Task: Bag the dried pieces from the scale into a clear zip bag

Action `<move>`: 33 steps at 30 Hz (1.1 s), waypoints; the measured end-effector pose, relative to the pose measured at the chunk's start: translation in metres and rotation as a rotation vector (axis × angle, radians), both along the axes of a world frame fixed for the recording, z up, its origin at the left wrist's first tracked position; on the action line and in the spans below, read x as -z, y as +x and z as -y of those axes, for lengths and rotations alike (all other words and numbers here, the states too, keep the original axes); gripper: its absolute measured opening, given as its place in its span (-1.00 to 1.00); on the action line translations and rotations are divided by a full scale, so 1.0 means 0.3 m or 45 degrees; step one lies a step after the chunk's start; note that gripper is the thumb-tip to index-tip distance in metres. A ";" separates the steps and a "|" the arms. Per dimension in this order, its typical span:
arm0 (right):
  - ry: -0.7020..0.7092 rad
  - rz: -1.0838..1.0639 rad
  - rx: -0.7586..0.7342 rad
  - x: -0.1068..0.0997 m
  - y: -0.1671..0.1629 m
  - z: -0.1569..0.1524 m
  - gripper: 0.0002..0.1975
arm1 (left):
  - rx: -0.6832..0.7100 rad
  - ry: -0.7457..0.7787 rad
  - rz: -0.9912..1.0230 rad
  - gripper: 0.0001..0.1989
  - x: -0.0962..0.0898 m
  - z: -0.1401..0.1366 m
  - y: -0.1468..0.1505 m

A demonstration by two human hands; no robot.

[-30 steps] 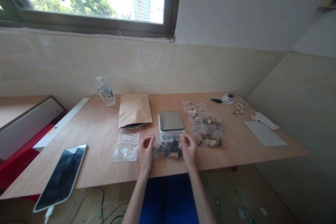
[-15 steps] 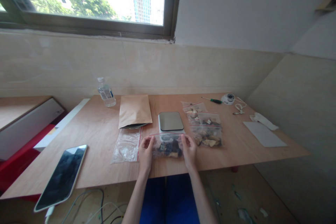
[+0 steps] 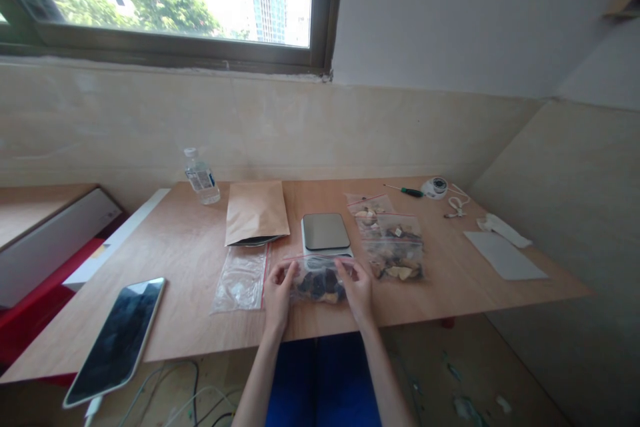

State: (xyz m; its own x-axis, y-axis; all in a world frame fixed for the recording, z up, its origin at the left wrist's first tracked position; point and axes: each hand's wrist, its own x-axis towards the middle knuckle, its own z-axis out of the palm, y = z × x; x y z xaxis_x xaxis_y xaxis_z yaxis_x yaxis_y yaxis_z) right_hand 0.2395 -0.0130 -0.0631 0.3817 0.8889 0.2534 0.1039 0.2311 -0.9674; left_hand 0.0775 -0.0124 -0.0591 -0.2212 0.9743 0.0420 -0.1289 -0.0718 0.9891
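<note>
Hands, left (image 3: pixel 277 293) and right (image 3: pixel 356 288), pinch opposite ends of filled zip bag (image 3: pixel 318 280), long axis left-right, lower centre, before scale (image 3: pixel 326 233).

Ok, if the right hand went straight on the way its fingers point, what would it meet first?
Most likely the scale, just beyond the filled bag that the right hand grips; depth is hard to judge.

Scale (image 3: pixel 326 233) front edge hidden behind filled bag (image 3: pixel 319 280); bag contents too small to identify.
</note>
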 end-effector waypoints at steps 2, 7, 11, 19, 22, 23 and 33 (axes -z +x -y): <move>0.022 0.021 0.028 -0.007 -0.001 0.003 -0.77 | 0.011 -0.006 0.033 -0.73 -0.003 0.000 0.003; 0.064 0.089 0.091 -0.014 -0.001 0.007 -0.77 | -0.001 -0.010 0.034 -0.72 0.000 0.001 0.005; 0.057 0.066 0.072 -0.008 -0.001 0.007 -0.75 | -0.044 -0.002 0.027 -0.73 0.001 0.003 0.005; -0.072 -0.040 -0.104 0.007 0.003 0.009 -0.73 | 0.092 -0.030 0.122 -0.71 -0.016 0.003 0.012; -0.102 -0.081 -0.174 0.007 0.006 0.011 -0.71 | 0.098 -0.076 0.140 -0.71 -0.016 0.005 0.013; -0.118 -0.104 -0.194 0.006 0.007 0.011 -0.69 | 0.094 -0.087 0.147 -0.71 -0.015 0.007 0.013; -0.124 -0.051 -0.241 -0.016 0.002 0.016 -0.73 | 0.127 -0.058 0.125 -0.74 -0.011 0.010 0.011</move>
